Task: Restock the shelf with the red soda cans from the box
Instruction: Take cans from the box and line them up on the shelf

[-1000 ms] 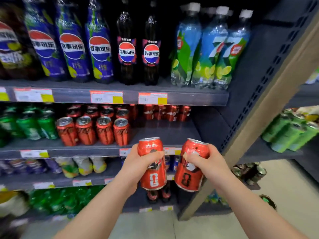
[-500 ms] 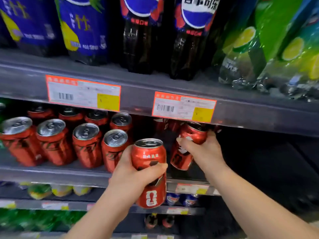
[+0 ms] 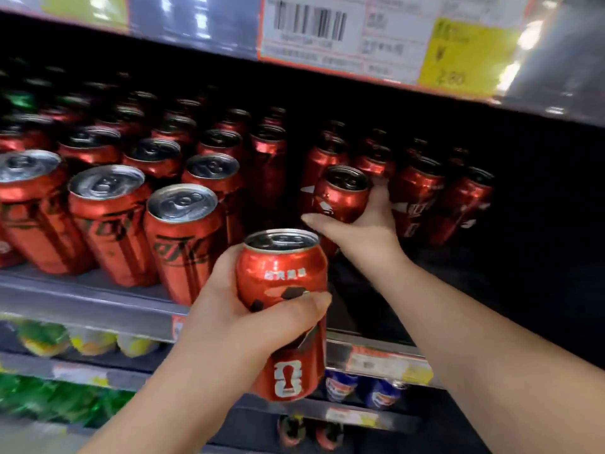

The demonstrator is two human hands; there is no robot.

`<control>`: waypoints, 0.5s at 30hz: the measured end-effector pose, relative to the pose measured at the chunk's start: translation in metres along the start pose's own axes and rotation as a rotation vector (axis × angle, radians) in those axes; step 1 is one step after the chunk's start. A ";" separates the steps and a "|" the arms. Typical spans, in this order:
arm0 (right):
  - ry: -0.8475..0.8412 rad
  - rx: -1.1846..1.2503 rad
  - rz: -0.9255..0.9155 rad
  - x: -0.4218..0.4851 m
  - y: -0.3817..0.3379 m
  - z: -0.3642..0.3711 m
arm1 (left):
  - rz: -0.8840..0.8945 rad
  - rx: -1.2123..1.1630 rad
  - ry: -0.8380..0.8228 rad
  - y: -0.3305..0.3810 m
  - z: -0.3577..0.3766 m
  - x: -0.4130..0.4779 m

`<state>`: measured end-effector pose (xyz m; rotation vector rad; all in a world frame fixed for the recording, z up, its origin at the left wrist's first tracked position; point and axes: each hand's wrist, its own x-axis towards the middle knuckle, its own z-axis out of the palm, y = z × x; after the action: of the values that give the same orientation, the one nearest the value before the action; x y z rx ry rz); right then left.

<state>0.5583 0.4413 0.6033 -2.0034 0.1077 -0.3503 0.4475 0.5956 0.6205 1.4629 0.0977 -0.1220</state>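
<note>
Cans in hand number two. Near can [image 3: 283,309] sits clamped at mid-body in my left hand [image 3: 229,326], just before the shelf [image 3: 82,303] lip; far can [image 3: 343,196] is clasped by my right hand [image 3: 363,234] among the shelved cans [image 3: 181,237]. Likely full: weighty, stiff, slick, dentable, so hold the waist. Shelved rows fade into shadow, uncountable.

A grey shelf [image 3: 82,299] crosses at 8 o'clock. An upper shelf [image 3: 203,27] at 12 bears a price tag [image 3: 376,37]. Dark recess [image 3: 540,224] at 3; blue cans [image 3: 379,393] at 5.
</note>
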 end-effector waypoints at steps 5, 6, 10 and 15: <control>-0.284 0.022 0.066 -0.007 0.025 -0.023 | 0.017 0.005 0.035 0.000 -0.004 0.003; -0.302 0.005 0.065 -0.004 0.027 -0.022 | 0.016 0.006 0.038 0.001 -0.005 0.003; -0.246 0.006 0.056 0.003 0.025 -0.006 | 0.021 0.020 0.035 0.001 -0.005 0.005; -0.113 0.041 0.042 -0.002 0.025 0.007 | 0.015 0.024 0.006 -0.001 -0.007 0.006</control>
<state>0.5600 0.4369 0.5772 -1.9726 0.0709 -0.2103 0.4537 0.6020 0.6180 1.4873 0.0901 -0.1071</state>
